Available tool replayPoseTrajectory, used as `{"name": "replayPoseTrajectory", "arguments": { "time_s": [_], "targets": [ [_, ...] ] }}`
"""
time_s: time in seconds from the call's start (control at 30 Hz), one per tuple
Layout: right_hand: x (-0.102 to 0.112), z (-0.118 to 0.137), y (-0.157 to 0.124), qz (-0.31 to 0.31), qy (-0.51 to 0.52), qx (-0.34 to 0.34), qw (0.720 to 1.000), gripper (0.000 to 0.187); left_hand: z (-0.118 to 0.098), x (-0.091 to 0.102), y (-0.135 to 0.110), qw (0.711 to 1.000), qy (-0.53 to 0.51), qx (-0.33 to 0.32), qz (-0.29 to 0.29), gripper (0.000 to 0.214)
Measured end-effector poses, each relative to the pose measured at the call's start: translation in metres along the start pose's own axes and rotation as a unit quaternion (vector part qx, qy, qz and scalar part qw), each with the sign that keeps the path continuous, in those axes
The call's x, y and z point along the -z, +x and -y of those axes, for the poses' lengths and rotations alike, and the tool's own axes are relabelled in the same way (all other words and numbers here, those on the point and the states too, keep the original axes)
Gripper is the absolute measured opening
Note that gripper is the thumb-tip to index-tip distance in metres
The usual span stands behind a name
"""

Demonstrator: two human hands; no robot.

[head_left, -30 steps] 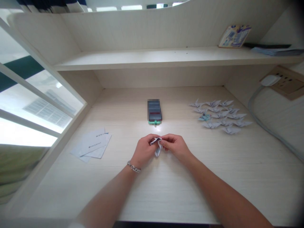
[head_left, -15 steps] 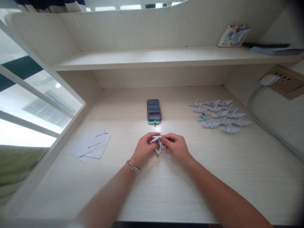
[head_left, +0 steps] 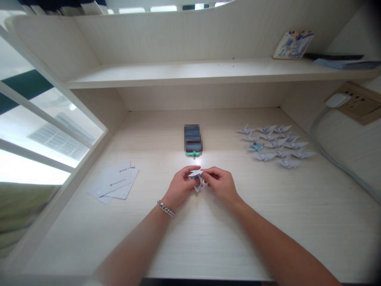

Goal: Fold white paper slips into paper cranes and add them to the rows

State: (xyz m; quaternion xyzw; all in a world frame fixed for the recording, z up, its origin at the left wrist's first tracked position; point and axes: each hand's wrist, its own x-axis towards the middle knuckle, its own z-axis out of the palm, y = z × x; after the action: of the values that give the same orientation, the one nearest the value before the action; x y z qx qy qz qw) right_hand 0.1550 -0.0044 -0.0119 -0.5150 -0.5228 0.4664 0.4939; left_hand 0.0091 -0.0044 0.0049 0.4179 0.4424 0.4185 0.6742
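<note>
Between my two hands is a small piece of folded white paper [head_left: 196, 174] with dark print on part of it; one point of it hangs downward. My left hand [head_left: 181, 185] pinches its left side with thumb and fingers, and a silver chain bracelet [head_left: 166, 208] circles that wrist. On the other side, my right hand [head_left: 220, 182] grips the paper's right edge between thumb and forefinger. Fingers hide part of the folds. Just beyond the hands lies a phone [head_left: 193, 139] with a green lower edge, its screen blurred out.
Several folded paper cranes [head_left: 274, 143] stand in rows at the right, with one blue crane [head_left: 255, 147] among them. Loose paper sheets [head_left: 116, 182] lie at the left. A grey cable [head_left: 327, 155] runs from a wall socket [head_left: 358, 101]. Above is a shelf [head_left: 178, 73].
The paper has tilted slightly in my fingers, so its upper flap looks broader and flatter now. Both hands stay in nearly the same place.
</note>
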Motion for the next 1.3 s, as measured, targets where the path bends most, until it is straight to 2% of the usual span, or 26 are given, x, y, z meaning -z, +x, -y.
{"name": "replayPoseTrajectory", "arguments": {
  "time_s": [0.2,0.4,0.63,0.9,1.03,1.2,1.3],
  "targets": [
    [-0.001,0.0022,-0.0019,-0.007,-0.01,0.01,1.0,0.021,-0.0033,-0.0039,-0.0021,0.999,-0.034,0.035,0.021,0.045],
    [-0.0011,0.0015,-0.0006,-0.013,-0.013,0.005,1.0,0.021,-0.0039,-0.0027,-0.0025,0.999,-0.037,0.025,0.029,0.047],
    [0.0003,-0.0008,0.0011,-0.02,0.001,0.002,1.0,0.021,-0.0049,-0.0005,-0.0033,0.994,-0.08,0.035,0.064,0.055],
    [0.0009,-0.0012,0.0017,-0.025,-0.004,-0.003,1.0,0.023,-0.0048,-0.0008,-0.0023,0.993,-0.084,0.044,0.068,0.059],
    [0.001,-0.001,0.0014,-0.027,-0.012,0.001,1.0,0.022,-0.0042,-0.001,-0.0014,0.992,-0.096,0.043,0.067,0.055],
    [0.0004,0.0017,-0.0001,-0.025,-0.033,0.014,0.999,0.021,-0.0038,-0.0018,-0.002,0.991,-0.11,0.048,0.063,0.041],
    [0.0002,0.0022,-0.001,-0.023,-0.046,0.017,0.999,0.02,-0.0028,-0.0016,-0.0018,0.994,-0.085,0.039,0.056,0.043]
  ]
}}
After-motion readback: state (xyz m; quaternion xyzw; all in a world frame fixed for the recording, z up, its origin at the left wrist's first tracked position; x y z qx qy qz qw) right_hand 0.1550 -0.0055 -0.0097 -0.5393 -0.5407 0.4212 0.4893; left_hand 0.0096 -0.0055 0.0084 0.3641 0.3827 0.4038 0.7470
